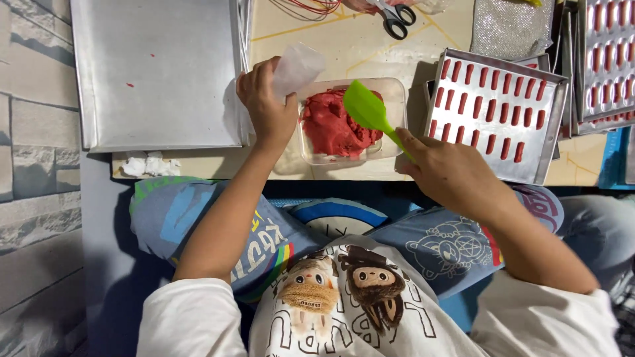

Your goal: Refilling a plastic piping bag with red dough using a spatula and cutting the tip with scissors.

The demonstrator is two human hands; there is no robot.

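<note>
My left hand (266,106) grips a translucent plastic piping bag (297,66) just left of a clear plastic tub (391,99). The tub holds a mound of red paste (334,125). A green silicone spatula (369,109) is held by its handle in my right hand (450,175), with the blade hovering over the paste's right side. Both hands are over the near edge of a low table.
An empty metal tray (155,73) lies at the left. Another metal tray (496,116) with rows of red piped strips sits at the right, more such trays (605,59) behind it. Scissors (397,16) lie at the far edge. Crumpled tissue (142,165) rests near the left corner.
</note>
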